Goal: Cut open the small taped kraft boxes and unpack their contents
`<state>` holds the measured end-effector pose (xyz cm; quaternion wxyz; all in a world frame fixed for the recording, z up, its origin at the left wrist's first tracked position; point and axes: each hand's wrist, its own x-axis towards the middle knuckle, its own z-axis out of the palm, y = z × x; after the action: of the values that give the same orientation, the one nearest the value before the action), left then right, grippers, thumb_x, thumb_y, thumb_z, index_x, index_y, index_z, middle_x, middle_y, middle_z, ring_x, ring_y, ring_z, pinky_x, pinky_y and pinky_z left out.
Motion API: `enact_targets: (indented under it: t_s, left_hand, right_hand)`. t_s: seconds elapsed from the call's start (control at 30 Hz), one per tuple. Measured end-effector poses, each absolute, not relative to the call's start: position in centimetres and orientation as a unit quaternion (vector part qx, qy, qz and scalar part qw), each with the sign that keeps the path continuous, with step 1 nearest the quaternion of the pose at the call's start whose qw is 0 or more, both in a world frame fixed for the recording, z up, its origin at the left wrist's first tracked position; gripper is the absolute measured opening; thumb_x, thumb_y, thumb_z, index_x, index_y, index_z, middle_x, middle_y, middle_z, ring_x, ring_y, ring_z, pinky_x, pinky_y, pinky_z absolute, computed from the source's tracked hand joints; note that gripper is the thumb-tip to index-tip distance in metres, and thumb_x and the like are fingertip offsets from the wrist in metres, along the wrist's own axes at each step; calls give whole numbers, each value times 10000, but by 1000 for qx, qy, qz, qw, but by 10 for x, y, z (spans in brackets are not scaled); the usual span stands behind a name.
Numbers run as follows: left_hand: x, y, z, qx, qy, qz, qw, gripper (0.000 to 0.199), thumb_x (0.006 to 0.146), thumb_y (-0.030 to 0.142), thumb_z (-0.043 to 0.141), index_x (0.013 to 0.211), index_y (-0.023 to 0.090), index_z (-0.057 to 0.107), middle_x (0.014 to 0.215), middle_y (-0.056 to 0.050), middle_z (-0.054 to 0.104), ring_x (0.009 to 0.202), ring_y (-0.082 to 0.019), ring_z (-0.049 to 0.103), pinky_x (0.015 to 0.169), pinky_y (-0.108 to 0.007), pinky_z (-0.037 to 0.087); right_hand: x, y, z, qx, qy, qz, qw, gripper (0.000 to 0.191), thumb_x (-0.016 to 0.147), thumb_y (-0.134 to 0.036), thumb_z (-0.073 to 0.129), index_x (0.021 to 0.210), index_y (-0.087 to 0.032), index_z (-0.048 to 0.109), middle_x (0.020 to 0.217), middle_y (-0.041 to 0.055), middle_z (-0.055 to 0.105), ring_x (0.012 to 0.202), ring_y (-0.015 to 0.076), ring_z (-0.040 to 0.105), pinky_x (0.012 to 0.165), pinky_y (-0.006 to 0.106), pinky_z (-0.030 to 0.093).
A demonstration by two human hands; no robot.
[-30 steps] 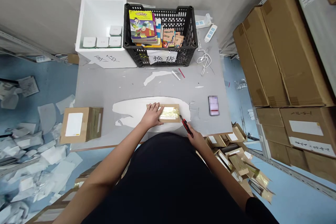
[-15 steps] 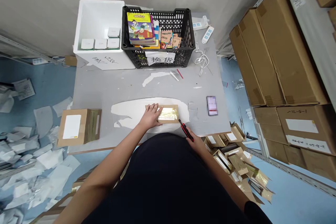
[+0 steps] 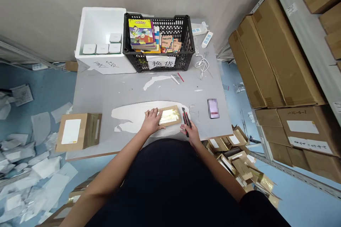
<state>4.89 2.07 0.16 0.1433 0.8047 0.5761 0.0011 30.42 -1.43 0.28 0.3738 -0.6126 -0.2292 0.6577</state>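
Head view: right hand (image 3: 190, 134), gripping a box cutter (image 3: 187, 120), has moved beside the parcel (image 3: 168, 115).

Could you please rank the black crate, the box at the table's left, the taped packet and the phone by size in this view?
Largest to smallest: black plastic crate, cardboard box, gold-taped cardboard packet, phone. Box over packet is less sure: the box lies nearer the edge.
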Motion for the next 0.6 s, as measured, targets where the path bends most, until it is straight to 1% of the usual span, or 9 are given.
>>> enact_targets:
  t_s: [0.03, 0.1, 0.23, 0.33, 0.43, 0.53, 0.6]
  left_hand:
    - [50, 19, 2, 797, 587, 3, 139, 931, 707, 646, 677, 1437, 158, 370, 1447, -255, 376, 1340, -409, 320, 1088, -563, 216]
    - [50, 16, 3, 779, 612, 8, 136, 886, 744, 645, 641, 1432, 155, 375, 1420, -252, 398, 1294, -402, 372, 1049, -541, 283]
    - [48, 6, 2, 748, 643, 21, 164, 787, 816, 615, 576, 1423, 156, 375, 1289, -204, 499, 1139, -338, 508, 938, -439, 419]
    - [50, -9, -1, 721, 664, 27, 194, 673, 881, 568, 506, 1413, 175, 382, 1204, -163, 540, 1056, -289, 561, 850, -369, 475]
    - [53, -23, -5, 721, 658, 30, 218, 580, 932, 516, 434, 1407, 185, 396, 1115, -136, 582, 996, -264, 592, 794, -346, 499]
    - [50, -24, -5, 750, 621, 41, 222, 521, 948, 477, 419, 1392, 205, 431, 1048, -120, 622, 977, -264, 603, 825, -366, 503]
    - [43, -13, -2, 764, 607, 60, 211, 511, 945, 463, 436, 1391, 214, 438, 1073, -126, 628, 1003, -271, 600, 856, -383, 500]
  right_hand:
    - [297, -8, 0, -601, -229, 662, 386, 678, 698, -446, 718, 1307, -226, 517, 1008, 52, 680, 876, 194, 672, 728, 347, 595]
    - [284, 5, -5, -591, -238, 657, 403, 607, 699, -427, 723, 1256, -249, 558, 1108, 47, 657, 966, 196, 643, 772, 356, 589]
    - [263, 32, -4, -577, -286, 635, 426, 594, 748, -428, 664, 1298, -246, 532, 1229, 54, 616, 1024, 193, 614, 794, 321, 572]
    - [248, 62, 1, -562, -345, 622, 422, 579, 775, -411, 623, 1313, -220, 526, 1173, 61, 650, 1005, 192, 617, 812, 302, 550]
    - [234, 94, 5, -537, -401, 629, 394, 533, 776, -374, 626, 1280, -212, 557, 1051, 42, 693, 949, 185, 622, 824, 302, 533]
    - [226, 113, 6, -506, -429, 644, 381, 490, 786, -355, 624, 1255, -220, 577, 995, 24, 704, 903, 178, 628, 824, 309, 527]
    - [230, 113, 5, -508, -434, 635, 388, 461, 791, -349, 623, 1233, -220, 592, 995, 25, 704, 909, 182, 632, 843, 317, 521]
